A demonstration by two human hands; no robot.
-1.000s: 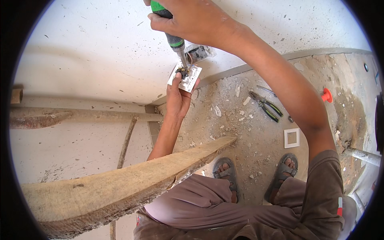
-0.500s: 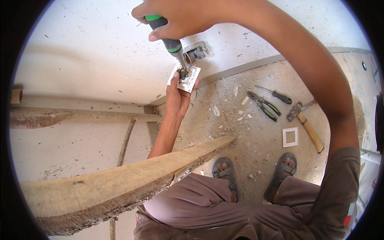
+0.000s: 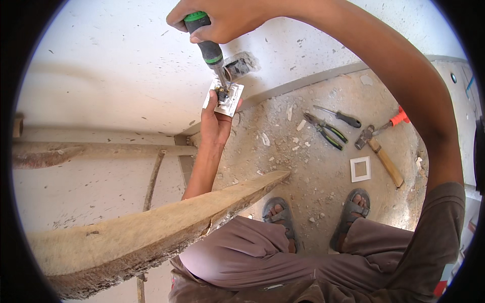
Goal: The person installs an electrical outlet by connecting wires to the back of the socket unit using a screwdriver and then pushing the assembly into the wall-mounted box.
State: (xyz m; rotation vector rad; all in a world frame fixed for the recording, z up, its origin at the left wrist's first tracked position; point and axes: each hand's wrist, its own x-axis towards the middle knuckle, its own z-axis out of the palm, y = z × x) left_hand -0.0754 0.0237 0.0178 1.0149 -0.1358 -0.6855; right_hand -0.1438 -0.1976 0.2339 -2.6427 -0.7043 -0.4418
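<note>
My right hand (image 3: pixel 232 21) is wrapped round the black-and-green handle of a screwdriver (image 3: pixel 210 50), which points down. Its tip meets the dark terminal block on the back of a white electrical wall plate (image 3: pixel 234 99); whether that is a switch or a socket I cannot tell. Gripping this plate from below is my left hand (image 3: pixel 215 130), thumb on the near side and fingers mostly hidden behind. Just beyond, a recessed wall box (image 3: pixel 241 65) sits in a rough cut-out, and a thin wire runs from it toward the plate.
A rough wooden plank (image 3: pixel 151 222) crosses in front of my left forearm. On the rubble-strewn floor lie pliers (image 3: pixel 327 132), another screwdriver (image 3: pixel 347 119), a hammer (image 3: pixel 385 159), a red-handled tool (image 3: pixel 399 117) and a white square frame (image 3: pixel 360 169). Wooden poles (image 3: pixel 111 149) stand at left.
The view has shifted slightly, so most things sit a little further left. The red handle beside the hammer now shows past my right arm. Both hands keep their holds, screwdriver still at the plate.
</note>
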